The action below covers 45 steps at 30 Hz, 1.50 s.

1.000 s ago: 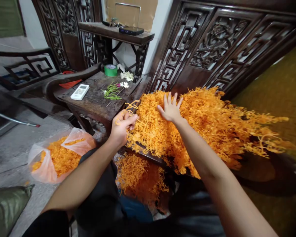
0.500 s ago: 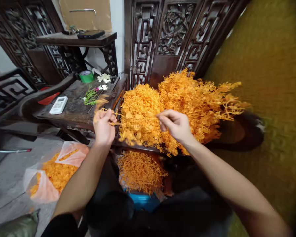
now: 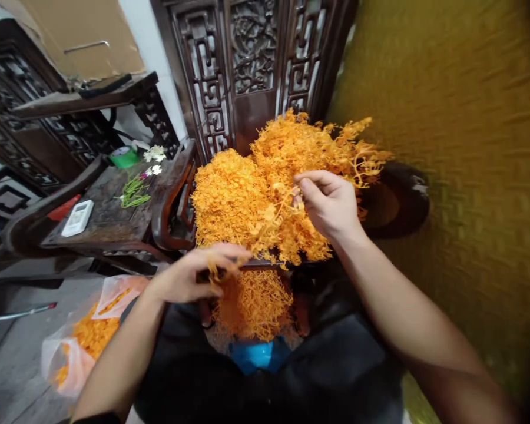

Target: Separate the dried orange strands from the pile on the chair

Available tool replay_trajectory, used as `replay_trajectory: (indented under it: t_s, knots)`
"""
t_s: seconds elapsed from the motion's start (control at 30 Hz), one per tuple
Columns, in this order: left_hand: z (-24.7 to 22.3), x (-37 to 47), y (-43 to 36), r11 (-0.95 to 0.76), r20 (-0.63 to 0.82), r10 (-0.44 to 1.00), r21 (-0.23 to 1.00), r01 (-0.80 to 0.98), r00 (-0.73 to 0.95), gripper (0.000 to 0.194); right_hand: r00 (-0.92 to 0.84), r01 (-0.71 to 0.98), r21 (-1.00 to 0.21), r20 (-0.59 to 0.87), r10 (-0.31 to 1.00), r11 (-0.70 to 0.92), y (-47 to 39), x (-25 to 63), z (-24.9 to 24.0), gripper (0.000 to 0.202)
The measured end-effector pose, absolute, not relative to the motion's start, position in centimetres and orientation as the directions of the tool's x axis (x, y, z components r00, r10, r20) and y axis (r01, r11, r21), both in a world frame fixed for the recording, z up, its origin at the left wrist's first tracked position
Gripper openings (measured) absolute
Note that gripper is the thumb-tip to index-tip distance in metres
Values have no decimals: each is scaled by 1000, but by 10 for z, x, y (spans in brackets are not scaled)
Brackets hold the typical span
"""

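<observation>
My right hand (image 3: pixel 331 203) pinches a curly orange plastic sprig (image 3: pixel 276 218), which slants down to the left in front of the orange piles. Lower and to the left, my left hand (image 3: pixel 201 272) has its fingers curled, with a small orange strand (image 3: pixel 216 274) among them; motion blurs its fingertips. Behind both hands, a dense pile of orange sprigs (image 3: pixel 229 188) sits beside a taller, looser pile (image 3: pixel 287 141) on a dark wooden seat. Beneath my left hand lies a heap of thin orange stems (image 3: pixel 265 303), above a blue container (image 3: pixel 258 356) between my legs.
Left stands a dark wooden side table (image 3: pixel 110 218) with a white remote (image 3: pixel 77 218), green tape (image 3: pixel 123 156), green stems (image 3: pixel 135 191) and white flowers (image 3: pixel 154 154). A plastic bag (image 3: pixel 70 368) of orange pieces lies on the floor. Woven yellowish matting (image 3: pixel 459 147) fills the right side.
My left hand has dropped toward the heap of stems, away from the table. My right hand has lifted slightly, and the sprig hangs from it. The view has swung right.
</observation>
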State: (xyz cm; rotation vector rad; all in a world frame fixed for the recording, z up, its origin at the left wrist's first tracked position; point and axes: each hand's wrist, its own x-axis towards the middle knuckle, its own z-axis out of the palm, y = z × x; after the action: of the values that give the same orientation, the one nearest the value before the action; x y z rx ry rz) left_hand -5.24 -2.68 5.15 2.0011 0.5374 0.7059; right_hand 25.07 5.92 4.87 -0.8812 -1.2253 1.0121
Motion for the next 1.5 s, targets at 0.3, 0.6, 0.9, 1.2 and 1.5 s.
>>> replay_trajectory:
  t_s: [0.3,0.6,0.9,1.2,1.5]
  knots:
    - [34,-39,-22,-135,79,828,989,60,555,18,-200,-286,-942,235,951,173,31,247,65,35]
    - [46,13,-16,-33,-7,975,984,174,224,31,-371,213,-857,374,850,470,24,225,53,15]
    - [24,0,-8,-65,65,998,998,-3,-15,35,-405,150,-910,300,863,387,32,236,42,15]
    - [21,8,-7,-255,258,934,966,44,-246,36,-437,303,-838,302,847,454,3,190,40,30]
    - [19,-7,3,-310,349,879,936,165,-325,35,-424,271,-776,435,794,570,-9,197,50,36]
